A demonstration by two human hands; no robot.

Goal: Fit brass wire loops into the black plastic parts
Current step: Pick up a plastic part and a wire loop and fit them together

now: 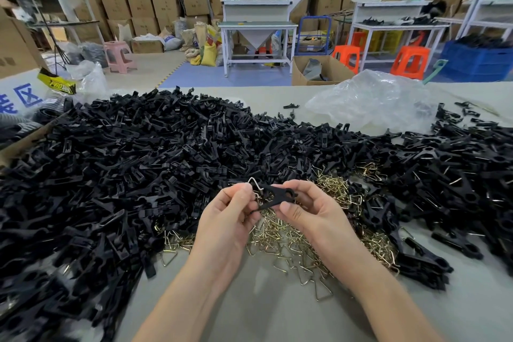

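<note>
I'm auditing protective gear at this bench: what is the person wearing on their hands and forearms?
Nothing visible. The left hand and right hand are bare: no gloves or rings. The left forearm and right forearm are uncovered down to the picture's bottom edge, with no sleeve, watch or wristband in view.

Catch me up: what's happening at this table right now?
A person is assembling by hand. The left hand pinches a wire loop and holds it against the end of a black plastic part gripped in the right hand, both raised above the table. Whether the loop is seated yet cannot be told. Below the hands lies a heap of loose brass loops, with a large pile of black parts spread around it.
</note>
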